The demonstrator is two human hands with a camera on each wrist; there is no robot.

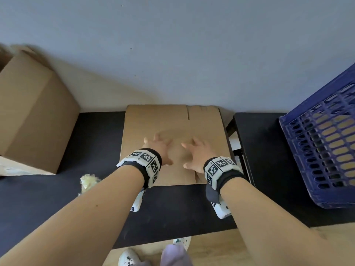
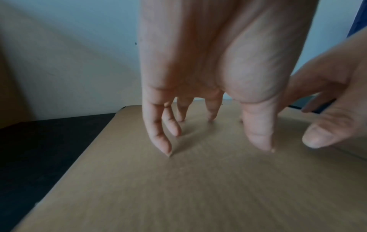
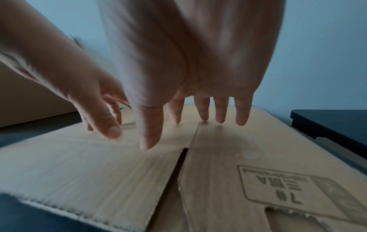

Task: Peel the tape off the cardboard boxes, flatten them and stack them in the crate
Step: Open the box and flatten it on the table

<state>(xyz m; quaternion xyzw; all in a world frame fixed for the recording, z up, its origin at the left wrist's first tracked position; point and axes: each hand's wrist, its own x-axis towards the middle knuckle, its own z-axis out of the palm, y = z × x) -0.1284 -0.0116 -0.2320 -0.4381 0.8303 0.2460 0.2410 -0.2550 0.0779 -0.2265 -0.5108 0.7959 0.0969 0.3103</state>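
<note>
Just then, at frame centre, your left hand (image 1: 159, 148) and right hand (image 1: 194, 153) pressed spread fingertips (image 2: 165, 149) on the flattened brown cardboard box (image 1: 153, 127), each grip open, holding nothing.

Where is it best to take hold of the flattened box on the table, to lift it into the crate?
Probably by its two long side edges. The flattened box lies flat on the black table, so no face offers a hold. Both hands are spread above its middle; the left hand could slide left, the right hand right.
</note>
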